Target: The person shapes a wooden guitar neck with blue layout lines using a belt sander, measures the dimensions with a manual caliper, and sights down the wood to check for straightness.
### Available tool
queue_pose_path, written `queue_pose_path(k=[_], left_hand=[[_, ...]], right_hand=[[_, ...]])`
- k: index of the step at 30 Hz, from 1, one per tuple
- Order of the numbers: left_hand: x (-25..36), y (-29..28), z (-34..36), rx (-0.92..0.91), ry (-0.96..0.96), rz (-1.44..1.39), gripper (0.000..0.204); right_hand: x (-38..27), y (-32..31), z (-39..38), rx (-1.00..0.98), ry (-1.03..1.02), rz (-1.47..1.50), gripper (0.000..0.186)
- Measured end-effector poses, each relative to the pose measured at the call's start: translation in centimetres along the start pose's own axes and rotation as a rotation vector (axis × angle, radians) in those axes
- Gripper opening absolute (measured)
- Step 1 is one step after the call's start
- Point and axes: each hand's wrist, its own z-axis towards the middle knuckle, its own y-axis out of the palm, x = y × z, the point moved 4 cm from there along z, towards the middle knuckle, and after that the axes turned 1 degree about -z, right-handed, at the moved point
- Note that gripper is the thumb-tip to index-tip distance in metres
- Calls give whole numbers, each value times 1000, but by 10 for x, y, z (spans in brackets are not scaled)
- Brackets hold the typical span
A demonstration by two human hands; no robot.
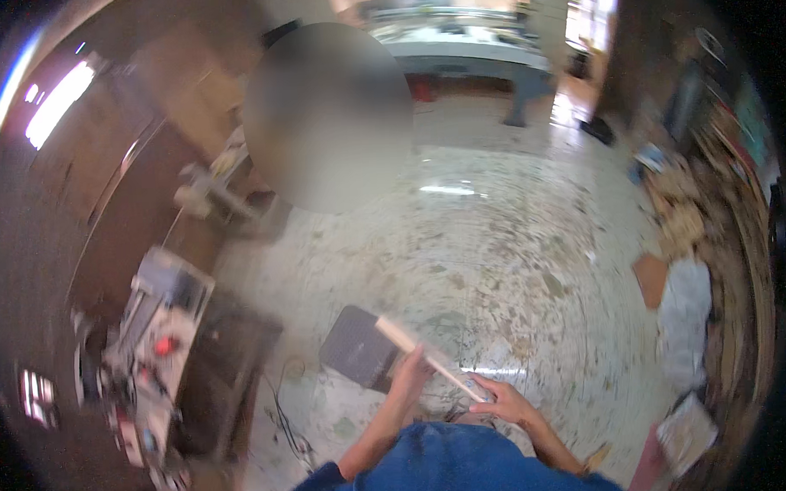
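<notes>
This looks like a woodworking workshop: the floor is speckled with debris or stains; a cluttered workbench stands left of it, stacked boards line its right, and a long table stands beyond.

No words, numbers, labels or signs can be read. Small bluish marks show at the end of the pale strip beside the right hand, too blurred to tell whether they are print. The dark grey panel bears a faint lighter patch, equally unclear. On the right, the whitish sheet and the pale packet show no legible lettering, and the round pale ring high on the right cannot be made out as a sign.
</notes>
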Motion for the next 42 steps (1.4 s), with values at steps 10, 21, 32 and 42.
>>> queue_pose_path(k=[10,21,32,42], left_hand=[[65,111,209,-38,-11,130,51],[181,283,453,-410,-142,250,48],[247,387,694,-356,-95,530,45],[381,500,928,-294,148,391,43]], right_hand=[[42,-114,83,104,388,442,88],[-4,-317,283,301,394,406,79],[62,-482,495,292,422,560,74],[19,-736,740,72,425,326,79]])
